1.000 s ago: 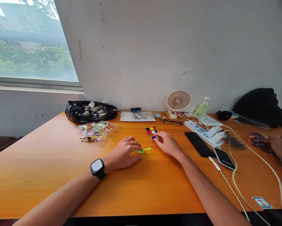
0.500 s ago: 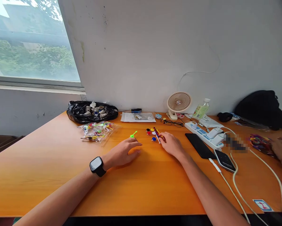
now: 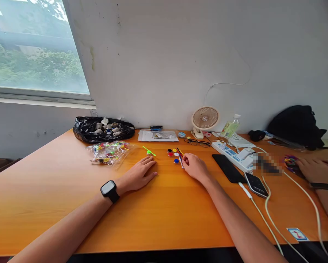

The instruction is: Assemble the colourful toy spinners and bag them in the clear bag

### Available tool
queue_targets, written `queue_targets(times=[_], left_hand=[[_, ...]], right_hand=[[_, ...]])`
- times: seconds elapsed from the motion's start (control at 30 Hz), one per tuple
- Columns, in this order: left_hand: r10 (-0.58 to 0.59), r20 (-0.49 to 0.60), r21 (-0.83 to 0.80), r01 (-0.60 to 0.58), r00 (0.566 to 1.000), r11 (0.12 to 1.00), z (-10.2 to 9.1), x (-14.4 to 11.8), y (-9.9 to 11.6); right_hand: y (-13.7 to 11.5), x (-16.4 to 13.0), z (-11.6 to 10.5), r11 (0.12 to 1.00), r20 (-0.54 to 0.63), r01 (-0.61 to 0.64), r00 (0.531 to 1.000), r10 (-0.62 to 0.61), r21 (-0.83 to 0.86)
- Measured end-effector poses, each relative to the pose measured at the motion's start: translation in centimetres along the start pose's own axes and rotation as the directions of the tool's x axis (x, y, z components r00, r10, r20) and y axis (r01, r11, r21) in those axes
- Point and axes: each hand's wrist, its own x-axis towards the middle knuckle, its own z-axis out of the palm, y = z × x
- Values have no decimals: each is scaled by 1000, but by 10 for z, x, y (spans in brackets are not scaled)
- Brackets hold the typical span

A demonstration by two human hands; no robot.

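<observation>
1. Just past the left fingertips, at 12 o'clock from the left hand (image 3: pixel 139 175): green piece (image 3: pixel 149 151), flat on the table (image 3: pixel 164 219) and touched by nothing. Was under those fingers a second ago; sits farther toward the wall now, close to the clear bag of coloured pieces (image 3: pixel 109 152) at its 9 o'clock.
2. Left hand released, palm down, fingers spread on the wood. Holds nothing.
3. Right hand (image 3: pixel 194 167) loosely curled, fingertips against the thin sticks (image 3: pixel 180 160) at its 10 o'clock, beside the coloured discs (image 3: pixel 172 153). Cannot tell whether it truly grips them. Has hardly moved.
4. So: green piece out of hand and set apart from the discs; both hands close to the small parts.
5. Room: bare wood from 5 to 9 o'clock of both hands, right down to the near edge. Tighter at 3 o'clock, with phone (image 3: pixel 228 168), power strip (image 3: pixel 233 155) and cables (image 3: pixel 268 215); beyond them a co-worker's hand (image 3: pixel 313 168). Black bag (image 3: pixel 103 128) and glasses (image 3: pixel 198 142) along the wall at 12 o'clock.
</observation>
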Motion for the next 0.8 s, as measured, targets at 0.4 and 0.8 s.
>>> queue_targets(times=[0.4,0.8], left_hand=[[32,-6,2,-32,999,999,-3,0,1],[-55,-358,-548,-162,932,821,-74,-42,129]], right_hand=[[12,12,6,816,25,-100,994,104,570],[3,8,18,894,-151,174,981,-121,413]])
